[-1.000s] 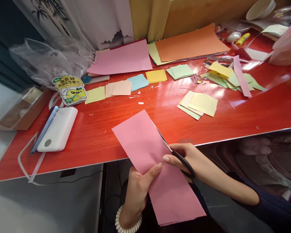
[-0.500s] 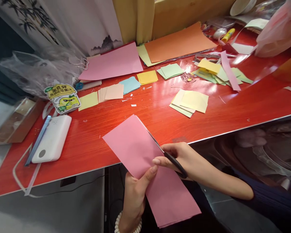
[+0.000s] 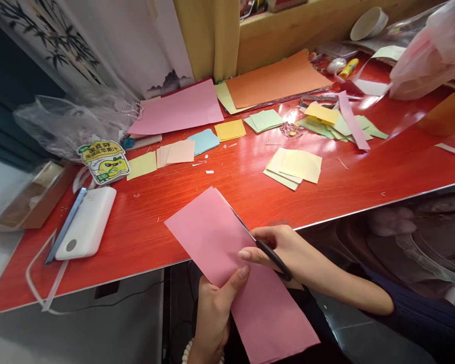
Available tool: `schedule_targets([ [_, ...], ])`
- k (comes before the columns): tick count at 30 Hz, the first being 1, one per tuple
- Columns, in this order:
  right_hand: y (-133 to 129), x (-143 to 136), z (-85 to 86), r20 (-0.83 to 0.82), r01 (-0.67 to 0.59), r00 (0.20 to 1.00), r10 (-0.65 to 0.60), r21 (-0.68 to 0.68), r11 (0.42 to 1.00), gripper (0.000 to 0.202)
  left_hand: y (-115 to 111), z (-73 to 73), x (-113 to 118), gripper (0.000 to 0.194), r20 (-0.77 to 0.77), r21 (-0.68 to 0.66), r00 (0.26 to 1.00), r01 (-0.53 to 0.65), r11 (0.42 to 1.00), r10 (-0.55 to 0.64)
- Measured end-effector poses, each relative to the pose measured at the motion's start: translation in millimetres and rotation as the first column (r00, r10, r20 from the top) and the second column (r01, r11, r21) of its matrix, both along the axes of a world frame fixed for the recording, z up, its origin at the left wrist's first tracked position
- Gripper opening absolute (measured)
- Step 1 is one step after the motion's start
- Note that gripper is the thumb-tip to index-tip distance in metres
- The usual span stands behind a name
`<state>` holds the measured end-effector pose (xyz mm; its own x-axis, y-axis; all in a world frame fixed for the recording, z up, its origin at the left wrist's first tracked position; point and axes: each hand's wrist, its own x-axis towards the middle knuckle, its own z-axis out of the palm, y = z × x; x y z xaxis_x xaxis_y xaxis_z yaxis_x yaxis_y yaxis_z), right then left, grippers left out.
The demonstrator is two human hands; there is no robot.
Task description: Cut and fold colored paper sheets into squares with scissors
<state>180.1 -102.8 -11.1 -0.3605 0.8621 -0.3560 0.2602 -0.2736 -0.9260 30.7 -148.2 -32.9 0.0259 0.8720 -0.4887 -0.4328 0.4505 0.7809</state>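
A long pink sheet of paper (image 3: 208, 237), folded or doubled, slants across the front of me above the table edge. My left hand (image 3: 220, 308) pinches its lower left side, thumb on top and fingers hidden beneath. Black-handled scissors (image 3: 272, 258) are in my right hand (image 3: 288, 250); their blade lies along the paper's upper right edge. The right thumb rests on the pink paper, pointing toward my left thumb. Part of the scissors is hidden behind the paper and hand.
Small paper stacks in yellow (image 3: 230, 130), blue (image 3: 205, 141) and cream (image 3: 301, 164) lie on the red table (image 3: 151, 227). Large pink (image 3: 182, 108) and orange sheets (image 3: 280, 81) are at the back. A white power bank (image 3: 89, 222) sits left, a plastic bag (image 3: 432, 55) right.
The view has tilted slightly, so the table items appear a little lower. Both hands, the scissors and the pink paper keep nearly the same positions relative to each other.
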Motion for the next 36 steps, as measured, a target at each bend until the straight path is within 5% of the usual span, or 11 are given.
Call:
schedule_targets([
  [12, 4.0, -1.3, 1.4, 0.022, 0.001, 1.000, -0.001, 0.007, 1.000, 0.048, -0.2, 4.4, 1.8, 0.058, 0.012, -0.035, 0.999, -0.050, 0.998, 0.050],
  [36, 6.6, -0.7, 3.9, 0.043, 0.018, 0.999, -0.019, 0.038, 0.999, 0.048, -1.1, 7.5, 2.4, 0.052, 0.012, -0.081, 1.000, -0.005, 0.997, 0.006],
])
